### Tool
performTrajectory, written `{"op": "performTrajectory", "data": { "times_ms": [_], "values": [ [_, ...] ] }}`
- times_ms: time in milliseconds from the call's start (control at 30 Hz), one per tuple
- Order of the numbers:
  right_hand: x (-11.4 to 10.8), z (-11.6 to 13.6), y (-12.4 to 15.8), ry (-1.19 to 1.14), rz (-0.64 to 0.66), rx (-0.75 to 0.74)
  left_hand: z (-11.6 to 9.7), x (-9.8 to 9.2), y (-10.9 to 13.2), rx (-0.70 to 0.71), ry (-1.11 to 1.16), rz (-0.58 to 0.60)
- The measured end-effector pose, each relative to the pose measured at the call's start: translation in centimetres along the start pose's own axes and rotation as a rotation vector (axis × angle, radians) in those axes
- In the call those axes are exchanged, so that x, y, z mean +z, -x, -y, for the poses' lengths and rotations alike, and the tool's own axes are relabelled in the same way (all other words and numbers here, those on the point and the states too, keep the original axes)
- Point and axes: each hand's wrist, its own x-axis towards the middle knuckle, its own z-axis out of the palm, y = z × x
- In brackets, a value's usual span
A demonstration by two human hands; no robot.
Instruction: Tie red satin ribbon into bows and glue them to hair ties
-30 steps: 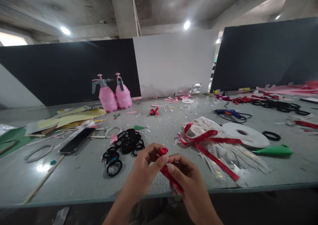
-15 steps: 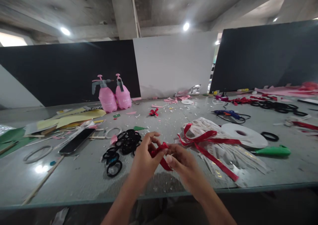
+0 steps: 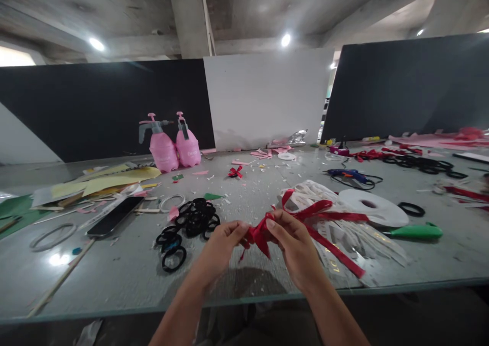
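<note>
From the head camera, I locate the red ribbon bow (image 3: 260, 235) between the two hands, above the near part of the table (image 3: 130, 280). Its long axis runs left to right, roughly parallel to the near table edge. One broad, pointed tail hangs downward from the middle; a thinner end hangs below the left fingertips.

Left hand (image 3: 225, 239): thumb and fingers are pinched together on the bow's left end. Right hand (image 3: 294, 239): thumb and fingers are closed on its right end, thumb toward me.

Both ends of the bow are covered by the fingertips; I cannot tell the shape of either loop. Behind the right hand, the bow overlaps in view with the loose red ribbon (image 3: 332, 248), so their boundary is hard to read. Both forearms are cut off by the bottom edge, and the green sheet (image 3: 21, 214) by the left edge.
</note>
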Motion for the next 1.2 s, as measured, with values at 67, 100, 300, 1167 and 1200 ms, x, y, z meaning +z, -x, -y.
{"op": "performTrajectory", "data": {
  "times_ms": [67, 100, 300, 1167, 1200],
  "values": [
    [0.0, 0.0, 0.2, 0.030, 0.013, 0.026, -0.3, 0.6, -0.2, 0.006, 0.106, -0.072],
    [0.0, 0.0, 0.3, 0.039, -0.007, 0.042, -0.5, 0.8, -0.3, 0.023, 0.135, -0.125],
    [0.2, -0.8, 0.5, 0.101, 0.053, 0.150, -1.3, 1.5, 0.1, 0.146, 0.128, -0.217],
    [1.0, -2.3, 0.6, 0.222, -0.223, -0.056, 0.3, 4.9, 0.7, 0.185, 0.057, -0.329],
    [1.0, -2.3, 0.7, 0.199, -0.218, -0.043, 0.4, 5.0, 0.6, 0.202, 0.045, -0.340]
  ]
}}
